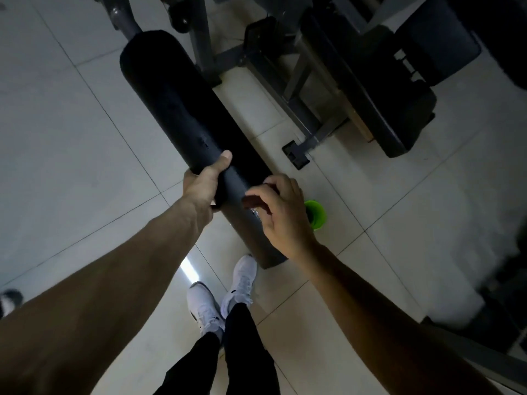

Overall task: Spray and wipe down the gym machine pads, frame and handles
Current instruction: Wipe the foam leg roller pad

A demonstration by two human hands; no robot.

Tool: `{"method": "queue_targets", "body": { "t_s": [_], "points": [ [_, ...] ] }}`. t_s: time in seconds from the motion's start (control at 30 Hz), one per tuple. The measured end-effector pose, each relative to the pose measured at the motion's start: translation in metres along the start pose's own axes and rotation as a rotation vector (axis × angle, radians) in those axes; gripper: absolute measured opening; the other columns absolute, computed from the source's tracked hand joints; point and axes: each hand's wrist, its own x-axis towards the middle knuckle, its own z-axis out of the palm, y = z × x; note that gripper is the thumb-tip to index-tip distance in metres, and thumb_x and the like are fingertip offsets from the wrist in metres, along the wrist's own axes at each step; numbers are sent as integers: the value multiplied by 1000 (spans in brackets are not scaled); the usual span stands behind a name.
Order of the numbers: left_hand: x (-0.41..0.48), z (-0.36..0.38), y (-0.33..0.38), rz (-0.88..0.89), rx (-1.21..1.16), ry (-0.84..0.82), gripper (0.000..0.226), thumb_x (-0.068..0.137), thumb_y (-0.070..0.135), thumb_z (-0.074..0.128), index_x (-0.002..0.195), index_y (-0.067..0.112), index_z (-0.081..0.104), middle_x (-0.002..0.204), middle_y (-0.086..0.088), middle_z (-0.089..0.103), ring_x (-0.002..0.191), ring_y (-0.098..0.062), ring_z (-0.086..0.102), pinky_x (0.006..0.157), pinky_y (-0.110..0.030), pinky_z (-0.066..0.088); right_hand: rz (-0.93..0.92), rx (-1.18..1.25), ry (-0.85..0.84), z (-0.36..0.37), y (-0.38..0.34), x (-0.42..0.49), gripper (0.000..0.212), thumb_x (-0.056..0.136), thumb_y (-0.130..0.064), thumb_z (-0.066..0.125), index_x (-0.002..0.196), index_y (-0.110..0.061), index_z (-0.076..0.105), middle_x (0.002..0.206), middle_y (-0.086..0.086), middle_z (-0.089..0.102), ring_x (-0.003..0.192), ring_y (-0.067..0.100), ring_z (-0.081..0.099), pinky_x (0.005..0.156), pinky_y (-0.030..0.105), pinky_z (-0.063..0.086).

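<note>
Pale tiled floor (71, 124) fills most of the frame. A grey steel machine frame (310, 129) stands in the upper right, carrying a long black bench pad (379, 109) that slopes towards the right of centre.

The roller pad (171, 104) is a long black cylinder, matt and dark. Its long axis runs diagonally from the upper left of centre, where it joins a grey metal arm (125, 15), down to a free end at lower centre above the person's shoes. It is held clear of the floor. A small nick shows in its skin near mid-length, and a wet sheen (254, 214) shows on the lower part.

The left hand (204, 183) grips the pad at mid-length from the left side, thumb (225, 158) laid over the top and the fingers wrapped underneath, out of sight. The right hand (282, 212) sits over the pad just below, its fingers (271, 182) loosely bent and holding nothing visible. Whether they touch the surface cannot be told.

White shoes (205, 306) and black trousers show at bottom centre. A small green container (318, 215) stands on the floor just right of the pad, partly hidden by the right hand.
</note>
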Motion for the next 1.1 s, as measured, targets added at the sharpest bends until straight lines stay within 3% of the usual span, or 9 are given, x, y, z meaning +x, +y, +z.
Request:
{"method": "queue_targets", "body": {
  "t_s": [0.2,0.37,0.47,0.6,0.7,0.83,0.9,0.97,1.1],
  "points": [
    [-3,9,4,-5,-35,43,77,73,43,90,134,22,49,115,2,67,92,-13,63,99,-48,55,-179,15,-149,-30,30,-63,51,77,-2,81,118,-26,61,121,5,48,114,24,48,89,38,49],
    [6,11,9,-26,9,58,94,68,50,91,140,22,39,123,1,61,85,-10,57,87,-37,51,-119,17,-43,0,28,-23,35,89,-13,72,119,-26,60,124,9,49,113,25,49,83,43,52],
    [4,1,6,-38,12,-10,92,71,63,84,143,26,41,127,3,62,100,-17,62,81,-37,51,-100,38,50,21,12,38,27,92,-19,70,119,-17,67,122,11,53,110,25,52,86,41,53],
    [11,-12,11,-105,-23,-37,86,77,85,60,141,29,52,138,2,61,125,-31,56,105,-59,46,69,136,121,35,-19,131,27,93,-19,67,120,-22,68,124,5,51,116,21,47,95,44,51],
    [17,-17,26,-80,-57,-10,72,83,84,52,130,29,60,130,1,67,124,-31,60,108,-61,43,85,137,112,35,-24,139,27,94,-18,67,121,-24,68,124,3,50,117,20,46,97,45,51],
    [33,-27,59,-30,-92,14,75,82,82,57,137,29,58,131,1,67,120,-31,62,106,-60,46,-119,87,30,20,-1,73,25,97,-25,67,121,-20,67,122,4,52,111,20,52,87,42,54],
    [41,-32,72,2,-65,26,80,83,79,60,143,27,52,139,0,62,125,-31,58,105,-62,47,-117,103,8,16,7,58,26,97,-29,65,121,-19,67,124,3,51,113,21,53,87,41,55],
    [45,-33,77,24,-30,17,80,85,72,65,147,25,45,142,0,58,127,-31,56,103,-62,47,-90,113,22,20,5,68,27,96,-31,62,120,-20,66,124,3,50,113,23,54,88,41,56],
    [49,-32,77,12,-16,-11,57,91,59,67,136,27,51,131,-1,64,121,-31,60,95,-57,53,-50,132,39,36,-13,123,31,95,-34,59,121,-19,67,124,6,52,114,19,51,91,39,56]
  ]
}}
